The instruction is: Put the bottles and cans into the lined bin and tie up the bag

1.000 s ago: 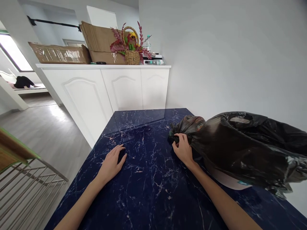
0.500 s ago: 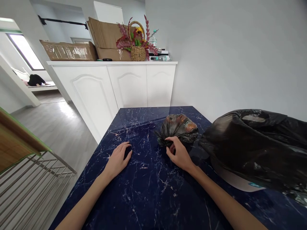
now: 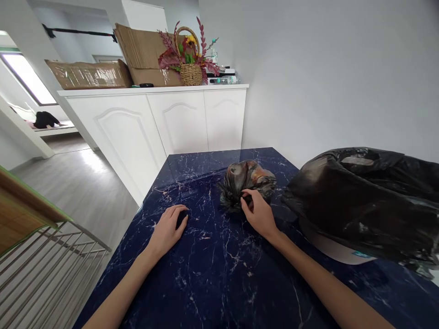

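Observation:
A small tied-up black plastic bag (image 3: pixel 252 175) with orange and brown contents showing through lies on the dark blue marbled table (image 3: pixel 206 278). My right hand (image 3: pixel 259 214) is at its near side, thumb and fingers pinched on the gathered plastic. To the left, my left hand (image 3: pixel 168 228) rests on the tabletop with its thumb apart from the fingers, holding nothing. What is inside the small bag cannot be made out clearly.
At the right, a large black plastic bag (image 3: pixel 356 205) drapes over a pale bin-like container (image 3: pixel 339 249). Beyond the table stands a white cabinet (image 3: pixel 178 121) bearing cardboard boxes (image 3: pixel 91 75), a flower basket (image 3: pixel 191 74) and bottles. A metal rack (image 3: pixel 65 256) is at left. Someone's dark-clothed legs (image 3: pixel 46 119) show far left.
My right hand has closed its fingers onto the gathered plastic of the small bag, which has shifted and turned slightly. My left hand stays on the table. The view has moved a little.

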